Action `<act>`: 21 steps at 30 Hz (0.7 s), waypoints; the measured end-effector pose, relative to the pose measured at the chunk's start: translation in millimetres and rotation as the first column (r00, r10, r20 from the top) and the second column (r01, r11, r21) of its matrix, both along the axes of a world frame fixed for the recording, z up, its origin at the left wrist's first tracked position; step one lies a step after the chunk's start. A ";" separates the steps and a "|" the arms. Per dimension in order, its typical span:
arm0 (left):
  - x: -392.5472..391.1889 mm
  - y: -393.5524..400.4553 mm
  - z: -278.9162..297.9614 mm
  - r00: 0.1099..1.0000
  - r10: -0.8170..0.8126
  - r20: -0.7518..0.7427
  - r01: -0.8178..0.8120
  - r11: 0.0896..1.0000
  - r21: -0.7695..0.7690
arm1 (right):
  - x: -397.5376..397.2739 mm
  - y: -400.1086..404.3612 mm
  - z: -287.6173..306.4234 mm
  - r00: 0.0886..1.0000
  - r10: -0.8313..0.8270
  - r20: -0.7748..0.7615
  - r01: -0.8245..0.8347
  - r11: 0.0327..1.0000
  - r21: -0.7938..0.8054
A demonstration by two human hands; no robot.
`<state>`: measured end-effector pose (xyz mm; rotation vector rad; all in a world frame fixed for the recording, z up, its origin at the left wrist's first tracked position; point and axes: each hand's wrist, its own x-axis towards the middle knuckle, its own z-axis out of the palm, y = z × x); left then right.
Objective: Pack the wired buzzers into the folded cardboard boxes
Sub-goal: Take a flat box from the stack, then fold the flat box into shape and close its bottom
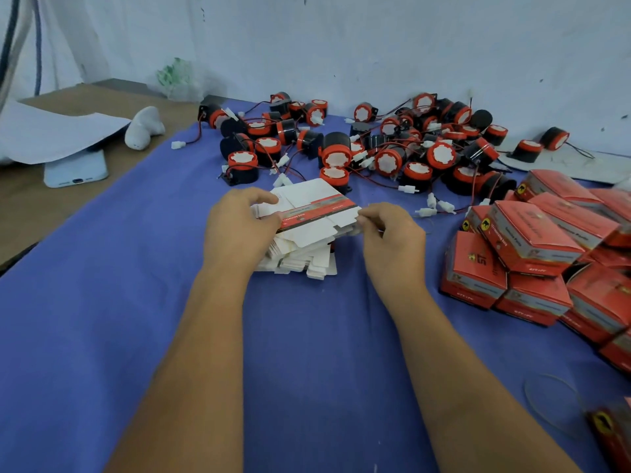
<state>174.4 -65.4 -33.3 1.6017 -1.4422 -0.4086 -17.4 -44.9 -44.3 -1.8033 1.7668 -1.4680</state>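
My left hand [239, 220] and right hand [392, 233] both pinch the ends of a flat unfolded box [314, 213] lifted just off the stack of flat boxes [300, 259] on the blue cloth [102, 302], with loose wired buzzers [375, 145] heaped at twelve o'clock and packed red boxes [546, 254] piled at three.

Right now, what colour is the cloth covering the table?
Blue-violet, plain, no pattern; the cloth shows clearly in the head view.

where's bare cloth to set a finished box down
Free: the blue cloth left of the flat box stack, and near the forearms. Crowded: the buzzers by the wall and the red boxes at right.
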 end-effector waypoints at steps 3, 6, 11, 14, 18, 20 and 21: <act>-3.0 4.8 2.0 0.979 -0.193 -0.066 0.199 0.975 0.099 | -3.3 -0.7 0.1 0.983 -0.096 0.157 0.090 0.995 0.048; -12.6 7.5 3.3 0.905 -0.425 0.006 0.414 0.883 0.222 | -5.3 0.7 4.0 0.944 -0.202 0.261 0.209 0.978 0.003; -22.0 2.6 -6.3 0.882 -0.451 0.139 0.439 0.892 0.109 | -5.2 -0.2 2.5 0.905 -0.235 0.355 0.271 0.961 -0.054; -18.8 0.0 -9.9 0.906 -0.410 0.106 0.401 0.911 0.097 | -5.4 -2.3 2.6 0.873 -0.235 0.427 0.288 0.956 -0.061; -14.4 -0.2 -11.2 0.908 -0.415 0.060 0.412 0.910 0.055 | -13.1 -5.0 2.6 0.812 -0.279 0.512 0.350 0.936 -0.045; -10.3 -1.6 -13.1 0.922 -0.385 0.043 0.382 0.923 0.052 | -14.8 -4.1 4.9 0.788 -0.269 0.554 0.351 0.935 -0.044; -7.3 -3.3 -14.4 0.941 -0.335 0.038 0.333 0.941 0.055 | -15.0 -3.3 6.4 0.779 -0.261 0.570 0.353 0.934 -0.054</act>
